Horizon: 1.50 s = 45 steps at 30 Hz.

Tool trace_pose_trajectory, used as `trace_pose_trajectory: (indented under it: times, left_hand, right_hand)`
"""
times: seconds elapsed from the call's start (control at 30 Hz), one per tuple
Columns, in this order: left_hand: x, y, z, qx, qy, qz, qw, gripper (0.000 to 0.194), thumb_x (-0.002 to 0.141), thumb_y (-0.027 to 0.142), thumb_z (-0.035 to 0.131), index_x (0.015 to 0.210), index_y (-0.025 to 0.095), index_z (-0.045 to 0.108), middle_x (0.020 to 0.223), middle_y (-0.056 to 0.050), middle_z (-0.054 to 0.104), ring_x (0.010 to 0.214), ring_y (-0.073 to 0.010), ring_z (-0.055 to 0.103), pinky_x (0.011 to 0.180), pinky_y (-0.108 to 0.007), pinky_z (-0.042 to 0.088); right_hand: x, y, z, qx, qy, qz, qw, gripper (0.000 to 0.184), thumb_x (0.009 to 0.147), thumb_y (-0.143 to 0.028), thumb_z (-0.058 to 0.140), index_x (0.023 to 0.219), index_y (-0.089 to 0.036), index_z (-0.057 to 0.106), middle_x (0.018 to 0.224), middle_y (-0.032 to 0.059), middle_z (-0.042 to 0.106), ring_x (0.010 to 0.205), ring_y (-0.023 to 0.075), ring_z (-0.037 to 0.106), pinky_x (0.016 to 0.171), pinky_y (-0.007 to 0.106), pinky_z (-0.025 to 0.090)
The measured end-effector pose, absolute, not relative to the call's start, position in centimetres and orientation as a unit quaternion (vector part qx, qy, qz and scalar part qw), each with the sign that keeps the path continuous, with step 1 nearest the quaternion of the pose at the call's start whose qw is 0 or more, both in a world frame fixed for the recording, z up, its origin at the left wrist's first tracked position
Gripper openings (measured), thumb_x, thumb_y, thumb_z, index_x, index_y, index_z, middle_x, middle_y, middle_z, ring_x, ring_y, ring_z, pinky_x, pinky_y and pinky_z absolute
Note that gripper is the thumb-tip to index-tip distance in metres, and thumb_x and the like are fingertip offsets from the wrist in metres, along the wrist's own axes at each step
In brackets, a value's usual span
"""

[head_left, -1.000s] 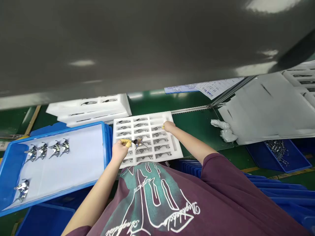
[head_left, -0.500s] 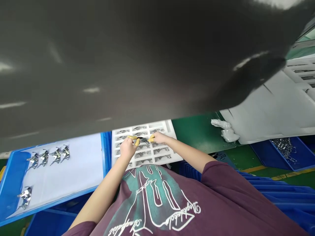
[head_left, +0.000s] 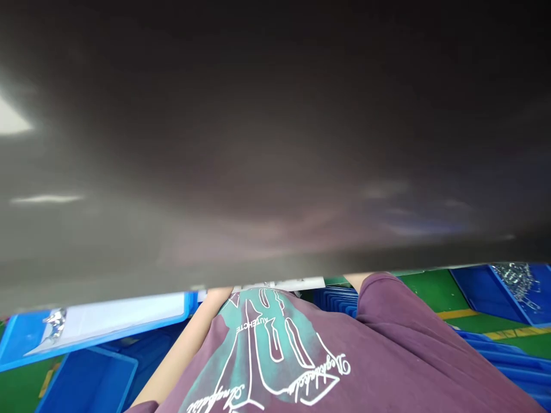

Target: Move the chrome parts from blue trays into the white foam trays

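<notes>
A large dark, glossy surface (head_left: 275, 143) fills the upper part of the head view and hides both of my hands. Of my left arm only the forearm (head_left: 181, 350) shows, reaching up under the dark edge. Just a short piece of my right arm (head_left: 358, 280) is seen below the sleeve. Between the arms, the near edge of a white compartment tray (head_left: 303, 283) peeks out. What either hand holds or touches is hidden.
At left, a blue tray (head_left: 17, 344) lined with a white sheet (head_left: 124, 311) carries a shiny metal part (head_left: 55, 322). A blue bin (head_left: 482, 292) with small metal pieces (head_left: 516, 281) stands at right on the green floor. Stacked blue crates (head_left: 508, 358) are at lower right.
The dark surface now reaches lower in the view. It covers both hands, which were holding a small dark part over the white tray, and most of that tray.
</notes>
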<state>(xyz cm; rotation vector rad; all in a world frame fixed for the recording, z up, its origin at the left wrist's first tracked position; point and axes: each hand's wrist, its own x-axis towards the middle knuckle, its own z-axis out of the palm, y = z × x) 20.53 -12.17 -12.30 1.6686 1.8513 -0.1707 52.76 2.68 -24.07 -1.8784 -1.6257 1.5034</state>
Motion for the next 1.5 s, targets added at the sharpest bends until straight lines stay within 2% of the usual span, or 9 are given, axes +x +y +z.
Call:
trace_pose_trajectory:
  times: [0.4, 0.6, 0.73, 0.83, 0.97, 1.1, 1.27, 1.37, 1.5]
  left_hand:
    - [21.9, -12.7, -11.2, 0.552, 0.735, -0.086, 0.384, 0.036, 0.080, 0.032, 0.051, 0.108, 0.013, 0.063, 0.087, -0.009, 0.066, 0.074, -0.0206, 0.063, 0.070, -0.031, 0.048]
    - [21.0, -12.4, -10.9, 0.554, 0.738, -0.039, 0.383, 0.036, 0.078, 0.031, 0.052, 0.108, 0.014, 0.063, 0.083, -0.007, 0.065, 0.071, -0.0196, 0.062, 0.071, -0.032, 0.049]
    - [19.5, -12.4, -10.8, 0.547, 0.745, 0.008, 0.380, 0.035, 0.077, 0.035, 0.054, 0.102, 0.015, 0.066, 0.086, -0.008, 0.067, 0.079, -0.0214, 0.063, 0.078, -0.034, 0.050]
    - [17.9, -12.5, -10.2, 0.535, 0.755, 0.040, 0.377, 0.036, 0.076, 0.038, 0.055, 0.102, 0.016, 0.066, 0.085, -0.007, 0.068, 0.078, -0.0213, 0.063, 0.076, -0.034, 0.051]
    - [14.2, -11.9, -8.4, 0.520, 0.781, 0.077, 0.337, 0.038, 0.076, 0.038, 0.053, 0.106, 0.017, 0.065, 0.084, -0.006, 0.067, 0.069, -0.0187, 0.062, 0.071, -0.032, 0.051]
    - [7.4, -10.7, -5.1, 0.459, 0.852, 0.071, 0.244, 0.037, 0.079, 0.032, 0.051, 0.110, 0.015, 0.064, 0.086, -0.007, 0.067, 0.068, -0.0185, 0.062, 0.074, -0.032, 0.051]
    - [-3.5, -10.6, -0.7, 0.356, 0.930, -0.013, 0.090, 0.041, 0.085, 0.024, 0.047, 0.121, 0.011, 0.057, 0.107, -0.015, 0.064, 0.097, -0.0256, 0.062, 0.088, -0.036, 0.048]
    - [-8.4, -11.3, 1.0, 0.324, 0.944, -0.043, 0.056, 0.046, 0.085, 0.025, 0.047, 0.128, 0.007, 0.051, 0.126, -0.024, 0.053, 0.110, -0.0316, 0.057, 0.090, -0.043, 0.047]
    - [-12.7, -11.2, 1.6, 0.324, 0.940, -0.088, 0.063, 0.045, 0.085, 0.026, 0.047, 0.127, 0.010, 0.053, 0.127, -0.025, 0.050, 0.106, -0.0340, 0.058, 0.080, -0.044, 0.050]
  right_hand:
    - [52.6, 1.8, -25.3, -0.701, -0.527, 0.477, 0.054, 0.020, 0.082, -0.033, 0.058, 0.080, -0.015, 0.066, 0.077, 0.0080, 0.062, 0.082, 0.0186, 0.056, 0.070, 0.028, 0.042]
    - [52.6, 2.8, -23.6, -0.706, -0.548, 0.449, -0.003, 0.025, 0.078, -0.029, 0.061, 0.096, -0.013, 0.069, 0.099, 0.0171, 0.064, 0.099, 0.0280, 0.059, 0.083, 0.035, 0.044]
    - [50.4, -0.2, -22.8, -0.718, -0.598, 0.357, -0.012, 0.060, 0.090, -0.041, 0.040, 0.142, -0.013, 0.038, 0.150, 0.0165, 0.029, 0.139, 0.0276, 0.025, 0.109, 0.041, 0.025]
    - [48.8, -2.7, -22.8, -0.713, -0.608, 0.344, -0.062, 0.067, 0.093, -0.043, 0.025, 0.149, -0.009, 0.019, 0.158, 0.0134, 0.007, 0.145, 0.0244, 0.001, 0.114, 0.047, 0.009]
    - [48.7, -3.7, -22.9, -0.718, -0.606, 0.332, -0.084, 0.065, 0.092, -0.040, 0.022, 0.149, -0.008, 0.019, 0.158, 0.0119, 0.005, 0.145, 0.0227, -0.003, 0.115, 0.048, 0.006]
    - [48.4, -4.4, -23.0, -0.751, -0.573, 0.328, -0.021, 0.065, 0.091, -0.040, 0.021, 0.147, -0.007, 0.023, 0.156, 0.0158, 0.015, 0.145, 0.0249, 0.006, 0.114, 0.051, 0.008]
    - [43.8, -7.5, -22.2, -0.717, -0.580, 0.337, 0.189, 0.067, 0.088, -0.040, 0.027, 0.143, -0.002, 0.028, 0.150, 0.0220, 0.025, 0.142, 0.0274, 0.018, 0.113, 0.048, 0.020]
    - [39.2, -8.9, -20.2, -0.647, -0.600, 0.377, 0.282, 0.063, 0.086, -0.041, 0.033, 0.139, -0.007, 0.035, 0.144, 0.0210, 0.036, 0.136, 0.0267, 0.032, 0.112, 0.045, 0.027]
    - [33.2, -9.7, -16.4, -0.574, -0.617, 0.444, 0.304, 0.048, 0.083, -0.037, 0.044, 0.126, -0.018, 0.054, 0.135, 0.0151, 0.049, 0.128, 0.0258, 0.043, 0.108, 0.046, 0.034]
